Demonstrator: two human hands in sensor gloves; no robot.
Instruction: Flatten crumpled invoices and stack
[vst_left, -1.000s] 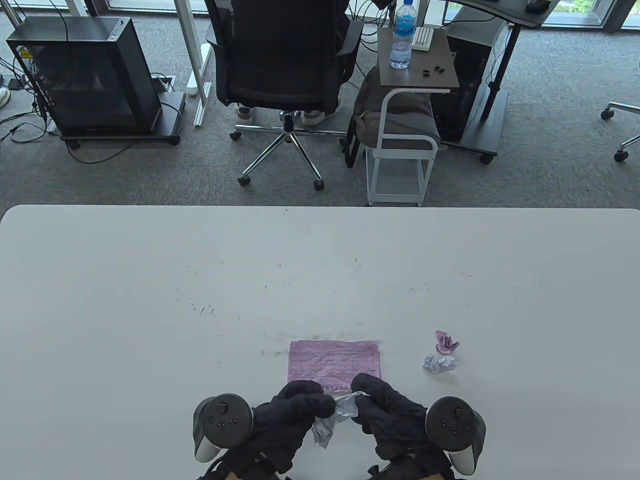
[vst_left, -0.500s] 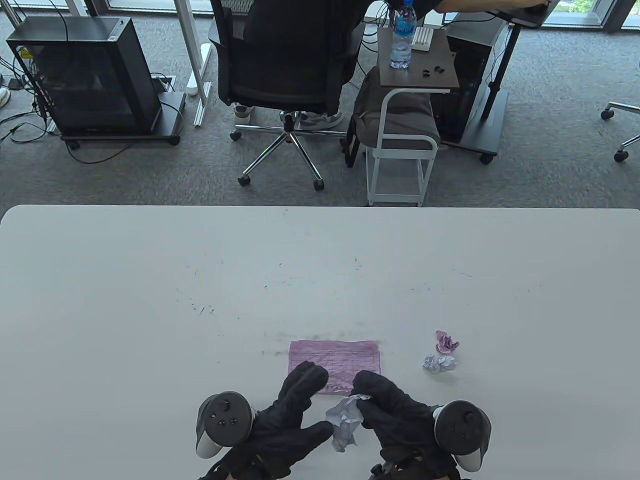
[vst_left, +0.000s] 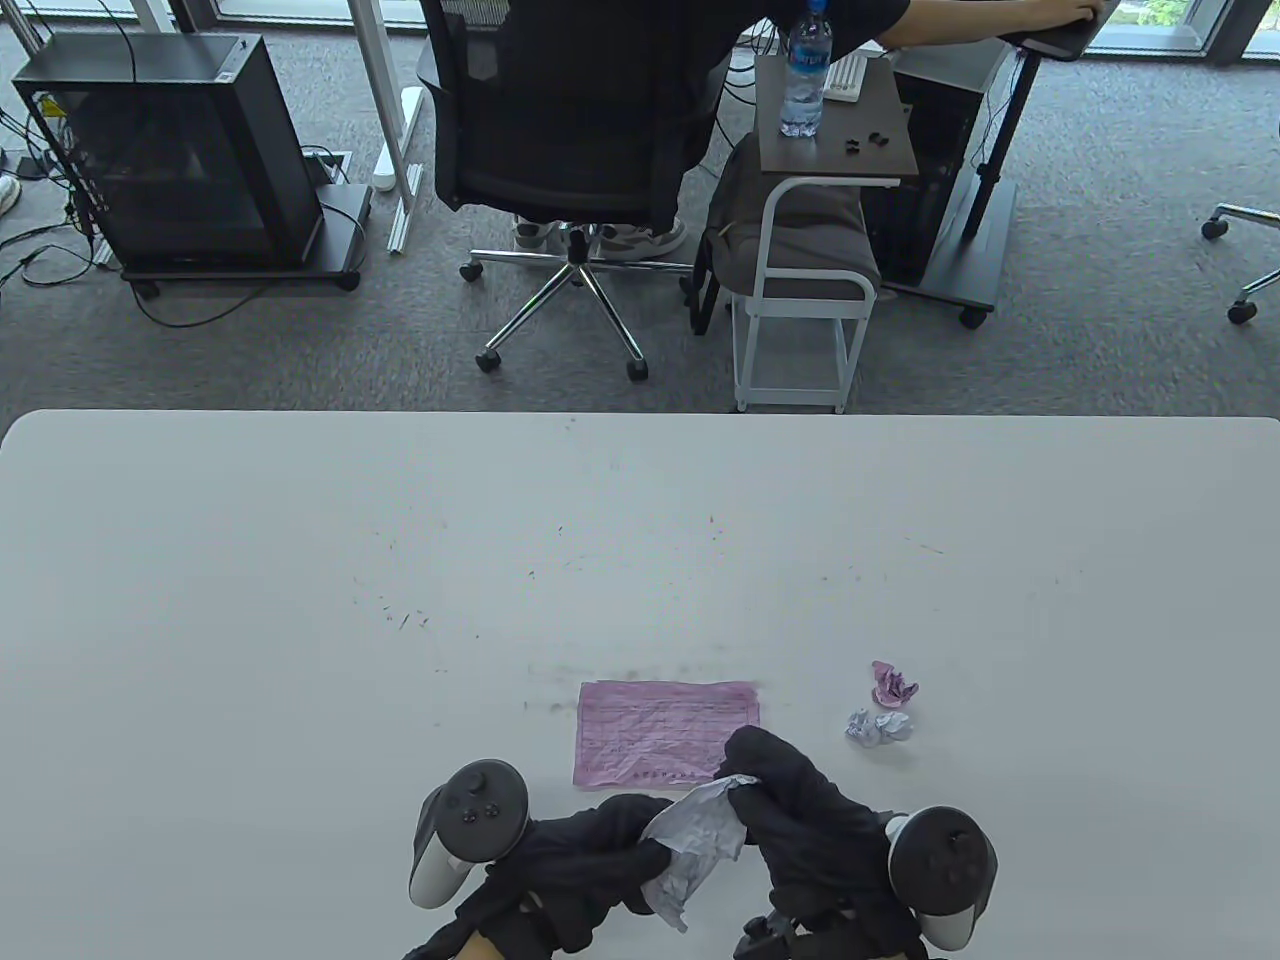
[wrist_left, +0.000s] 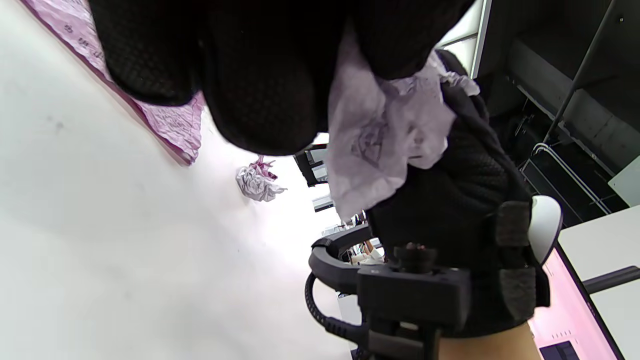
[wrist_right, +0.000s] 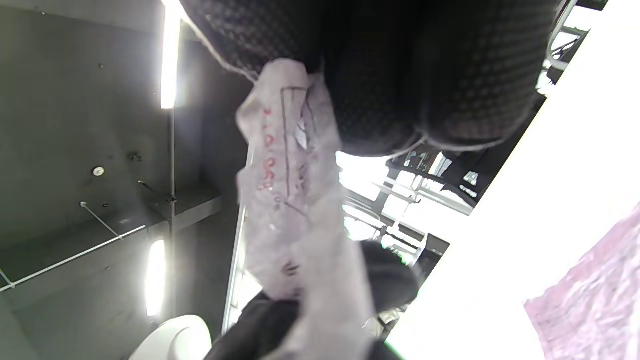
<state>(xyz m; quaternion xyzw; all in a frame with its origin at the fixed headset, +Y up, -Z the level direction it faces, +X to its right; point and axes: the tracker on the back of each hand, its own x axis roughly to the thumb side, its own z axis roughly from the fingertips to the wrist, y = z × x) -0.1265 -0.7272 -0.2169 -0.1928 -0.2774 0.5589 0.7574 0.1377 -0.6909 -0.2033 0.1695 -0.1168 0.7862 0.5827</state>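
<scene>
Nearest us, our left hand (vst_left: 580, 860) and right hand (vst_left: 800, 830) both grip a crumpled white invoice (vst_left: 695, 840), held up between them above the near edge of the table (vst_left: 250, 600); the left pinches its lower left side, the right its upper right corner. Just beyond lies a flattened pink invoice (vst_left: 665, 732), flat on the table. Farther right, well apart from it, a white paper ball (vst_left: 878, 727) sits touching a pink paper ball (vst_left: 892, 684) behind it.
</scene>
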